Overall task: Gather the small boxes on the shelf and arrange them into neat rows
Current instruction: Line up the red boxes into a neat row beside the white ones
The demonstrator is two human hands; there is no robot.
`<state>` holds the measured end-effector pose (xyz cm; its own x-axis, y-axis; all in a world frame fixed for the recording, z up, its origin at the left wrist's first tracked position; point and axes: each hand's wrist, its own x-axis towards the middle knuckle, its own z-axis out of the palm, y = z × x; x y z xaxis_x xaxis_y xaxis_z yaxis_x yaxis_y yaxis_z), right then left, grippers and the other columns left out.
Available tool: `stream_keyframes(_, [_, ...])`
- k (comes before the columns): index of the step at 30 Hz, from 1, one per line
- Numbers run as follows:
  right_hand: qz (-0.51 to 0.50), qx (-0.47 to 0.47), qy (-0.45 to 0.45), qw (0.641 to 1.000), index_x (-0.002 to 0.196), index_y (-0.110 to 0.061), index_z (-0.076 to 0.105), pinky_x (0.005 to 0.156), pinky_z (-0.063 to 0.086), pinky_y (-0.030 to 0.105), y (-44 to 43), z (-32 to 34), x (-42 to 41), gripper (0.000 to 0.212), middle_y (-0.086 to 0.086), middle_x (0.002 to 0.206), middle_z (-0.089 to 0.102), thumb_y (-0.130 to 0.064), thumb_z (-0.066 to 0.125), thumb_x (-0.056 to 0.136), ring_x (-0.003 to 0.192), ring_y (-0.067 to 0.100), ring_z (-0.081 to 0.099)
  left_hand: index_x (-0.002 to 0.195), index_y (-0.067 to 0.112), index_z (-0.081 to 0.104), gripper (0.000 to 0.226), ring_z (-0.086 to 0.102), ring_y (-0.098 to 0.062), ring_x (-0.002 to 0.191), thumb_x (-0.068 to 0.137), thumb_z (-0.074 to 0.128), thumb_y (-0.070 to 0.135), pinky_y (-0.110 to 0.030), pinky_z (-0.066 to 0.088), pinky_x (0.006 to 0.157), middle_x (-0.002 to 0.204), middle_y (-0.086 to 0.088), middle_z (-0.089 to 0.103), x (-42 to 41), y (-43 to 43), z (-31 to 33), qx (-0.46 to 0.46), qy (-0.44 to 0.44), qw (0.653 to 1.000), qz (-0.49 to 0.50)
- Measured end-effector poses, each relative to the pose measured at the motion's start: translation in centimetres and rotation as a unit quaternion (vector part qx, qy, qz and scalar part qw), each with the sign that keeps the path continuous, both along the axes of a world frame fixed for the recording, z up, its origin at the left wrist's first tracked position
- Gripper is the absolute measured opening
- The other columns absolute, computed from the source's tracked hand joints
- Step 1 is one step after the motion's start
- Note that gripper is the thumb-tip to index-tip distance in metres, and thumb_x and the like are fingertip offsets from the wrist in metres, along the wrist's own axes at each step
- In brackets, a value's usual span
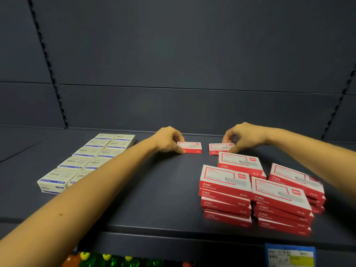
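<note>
Two single red-and-white staple boxes lie flat near the back of the dark shelf (158, 199). My left hand (169, 140) pinches the left end of the left box (190, 147). My right hand (243, 136) grips the right end of the right box (219, 148), its fingers covering that end. A gap separates the two boxes. In front of them on the right stand several stacks of the same red boxes (254, 191), loosely aligned. On the left, cream-and-blue paper clip boxes (88, 158) lie in two neat rows; my left forearm hides part of them.
The shelf's dark back panel rises behind, with slotted uprights at left and right. A blue and yellow price label (290, 255) hangs on the front edge at lower right. Green and orange shiny items (107, 260) show on the level below.
</note>
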<state>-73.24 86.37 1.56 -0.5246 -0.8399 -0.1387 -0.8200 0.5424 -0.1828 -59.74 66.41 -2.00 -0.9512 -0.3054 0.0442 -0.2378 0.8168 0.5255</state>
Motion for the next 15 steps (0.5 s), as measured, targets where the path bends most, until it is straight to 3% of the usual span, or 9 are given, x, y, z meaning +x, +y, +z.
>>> stream_keyframes(5, [0.011,-0.003,-0.001,1.000,0.111,-0.010,0.060,0.085,0.046,0.024,-1.3,-0.7,0.1,0.033,0.007,0.115,0.065,-0.023,0.068,0.082,0.098,0.015,0.060,0.112,0.008,0.061,0.037,0.054,-0.021,0.112,0.079,0.070,0.021,-0.025,0.041,0.090,0.122,-0.010,0.061,-1.1,0.0,-0.4,-0.006,0.007,1.000,0.013])
stream_keyframes(9, [0.034,0.024,0.043,0.998,0.127,-0.016,0.050,0.096,0.042,0.028,-0.5,1.0,1.3,0.048,0.000,0.128,0.055,-0.035,0.062,0.085,0.115,0.017,0.053,0.121,0.016,0.058,0.050,0.037,-0.022,0.126,0.076,0.071,0.031,-0.032,0.039,0.101,0.131,-0.007,0.047,0.0,0.9,0.7,-0.135,0.059,0.989,0.006])
stream_keyframes(11, [0.050,-0.018,0.054,0.997,0.125,-0.024,0.052,0.092,0.042,0.021,1.4,2.9,2.2,0.045,-0.009,0.120,0.057,-0.042,0.059,0.084,0.113,0.011,0.054,0.112,0.021,0.063,0.040,0.048,-0.012,0.117,0.076,0.071,0.035,-0.019,0.040,0.088,0.120,0.001,0.056,1.7,1.9,2.1,-0.079,0.126,0.989,-0.027])
stream_keyframes(13, [0.077,-0.064,0.022,0.995,0.111,-0.037,0.059,0.086,0.045,0.016,4.1,4.6,3.3,0.036,-0.023,0.105,0.063,-0.052,0.057,0.079,0.103,0.001,0.059,0.094,0.030,0.069,0.025,0.060,-0.002,0.099,0.073,0.069,0.044,-0.019,0.044,0.081,0.101,0.013,0.065,4.3,3.5,3.6,0.042,0.136,0.985,-0.096])
stream_keyframes(15, [0.111,-0.085,-0.016,0.990,0.104,-0.044,0.063,0.082,0.049,0.021,6.6,5.6,4.8,0.038,-0.025,0.099,0.066,-0.060,0.057,0.071,0.096,-0.003,0.062,0.087,0.034,0.070,0.029,0.063,-0.004,0.093,0.067,0.070,0.055,-0.024,0.052,0.081,0.095,0.014,0.068,6.8,4.9,4.5,0.079,0.112,0.977,-0.166])
